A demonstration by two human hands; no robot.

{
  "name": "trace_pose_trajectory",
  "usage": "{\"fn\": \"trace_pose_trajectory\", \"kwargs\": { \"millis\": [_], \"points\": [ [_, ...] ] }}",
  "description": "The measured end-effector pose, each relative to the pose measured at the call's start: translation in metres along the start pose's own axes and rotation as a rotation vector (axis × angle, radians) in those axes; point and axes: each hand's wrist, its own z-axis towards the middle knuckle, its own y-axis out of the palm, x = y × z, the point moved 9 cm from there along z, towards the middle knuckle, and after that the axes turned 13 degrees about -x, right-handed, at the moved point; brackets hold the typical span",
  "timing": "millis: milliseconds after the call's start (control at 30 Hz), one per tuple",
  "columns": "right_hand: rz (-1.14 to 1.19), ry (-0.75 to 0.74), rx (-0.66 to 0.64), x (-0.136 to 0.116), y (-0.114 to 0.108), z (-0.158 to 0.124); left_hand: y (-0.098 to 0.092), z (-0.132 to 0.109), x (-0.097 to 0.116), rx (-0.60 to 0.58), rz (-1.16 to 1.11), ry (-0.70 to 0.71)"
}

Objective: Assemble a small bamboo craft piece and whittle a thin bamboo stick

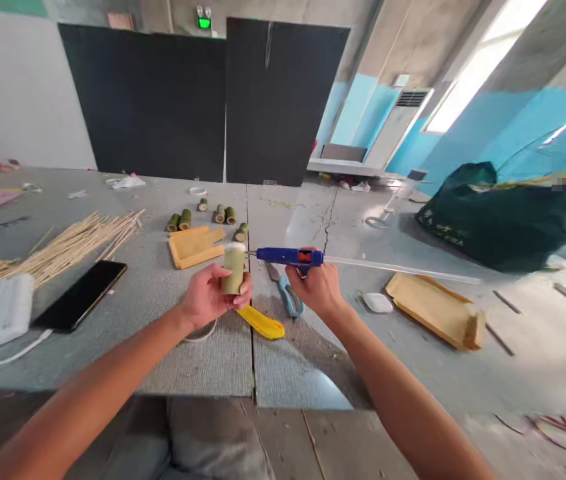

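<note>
Your left hand (210,297) grasped an upright, pale green cylinder with a white top (233,272) above the grey, textured surface (203,373), while your right hand (320,288) was wrapped around a blue plastic glue gun (280,255), its nozzle pointed at the cylinder's upper part. White lettering (441,231) on the dark green bag (507,227) at right was too blurred to read, as was the glowing green sign (205,23) high on the wall.

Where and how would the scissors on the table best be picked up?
Probably by the blue handles, coming from the near edge of the table: the scissors lie with their handles toward that edge and the blade pointing away.
</note>
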Motion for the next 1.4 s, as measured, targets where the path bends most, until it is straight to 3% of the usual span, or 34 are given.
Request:
{"fn": "trace_pose_trajectory", "kwargs": {
  "millis": [400, 567, 1400],
  "points": [
    [0.082, 0.001, 0.072, 0.002, -0.002, -0.001, -0.004, -0.003, 0.007, 0.098, 0.055, 0.042],
    [0.112, -0.019, 0.097, 0.000, -0.004, -0.003, -0.007, -0.003, -0.002, 0.142, 0.036, -0.056],
    [0.037, -0.042, 0.082, -0.004, 0.000, -0.003, -0.001, -0.002, -0.004, 0.108, -0.031, -0.066]
  ]
}}
